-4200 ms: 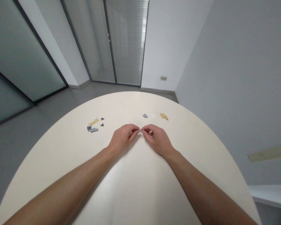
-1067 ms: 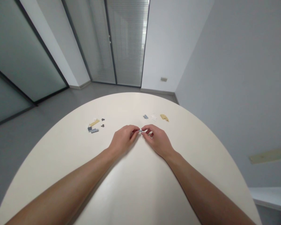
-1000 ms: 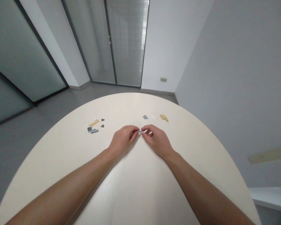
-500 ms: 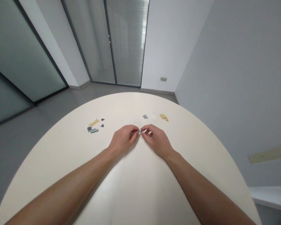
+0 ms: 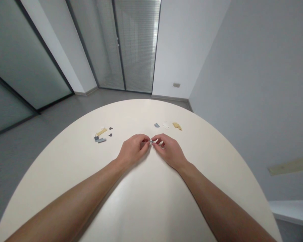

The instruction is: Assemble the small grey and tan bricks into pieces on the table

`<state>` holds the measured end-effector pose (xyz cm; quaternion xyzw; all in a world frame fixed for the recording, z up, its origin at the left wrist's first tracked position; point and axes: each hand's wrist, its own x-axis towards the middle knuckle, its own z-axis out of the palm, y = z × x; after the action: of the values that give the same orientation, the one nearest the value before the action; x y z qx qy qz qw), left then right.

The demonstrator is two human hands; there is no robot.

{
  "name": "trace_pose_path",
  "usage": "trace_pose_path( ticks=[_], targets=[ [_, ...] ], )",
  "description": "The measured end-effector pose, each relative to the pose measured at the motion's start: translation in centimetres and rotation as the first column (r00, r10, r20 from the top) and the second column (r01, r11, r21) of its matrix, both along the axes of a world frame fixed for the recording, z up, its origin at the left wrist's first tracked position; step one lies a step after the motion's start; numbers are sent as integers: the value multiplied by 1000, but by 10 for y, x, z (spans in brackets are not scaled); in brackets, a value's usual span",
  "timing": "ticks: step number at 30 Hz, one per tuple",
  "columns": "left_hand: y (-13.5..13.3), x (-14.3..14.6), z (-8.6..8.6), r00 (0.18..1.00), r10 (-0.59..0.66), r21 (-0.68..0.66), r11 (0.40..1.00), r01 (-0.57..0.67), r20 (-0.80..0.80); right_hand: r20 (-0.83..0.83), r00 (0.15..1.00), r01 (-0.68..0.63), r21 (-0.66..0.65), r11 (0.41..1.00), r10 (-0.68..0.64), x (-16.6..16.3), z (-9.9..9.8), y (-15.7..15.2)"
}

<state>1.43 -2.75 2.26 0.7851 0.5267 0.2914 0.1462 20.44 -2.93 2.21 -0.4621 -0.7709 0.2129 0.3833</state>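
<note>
My left hand (image 5: 132,149) and my right hand (image 5: 168,150) meet fingertip to fingertip above the middle of the round cream table (image 5: 141,201). Both pinch one tiny grey building piece (image 5: 150,142) between thumbs and forefingers. The other fingers are curled in. Most of the piece is hidden by the fingertips.
A cluster of small pieces lies to the left: a tan plate (image 5: 101,131), grey plates (image 5: 100,139) and two dark bits (image 5: 110,131). Beyond my right hand lie a grey piece (image 5: 157,125), a white piece (image 5: 166,125) and a tan piece (image 5: 177,126). Glass doors and a grey wall stand behind.
Almost nothing differs. Both hands stay pinched on the small grey piece at the same spot, with only slight finger shifts.
</note>
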Motion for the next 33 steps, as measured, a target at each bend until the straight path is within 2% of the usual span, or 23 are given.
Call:
trace_pose_path(
  ticks=[33],
  targets=[
    [0, -1, 1, 1000, -9, 0, 1000, 9, -9, -1, 1000, -12, 12, 1000, 12, -1, 1, 0]
  ],
)
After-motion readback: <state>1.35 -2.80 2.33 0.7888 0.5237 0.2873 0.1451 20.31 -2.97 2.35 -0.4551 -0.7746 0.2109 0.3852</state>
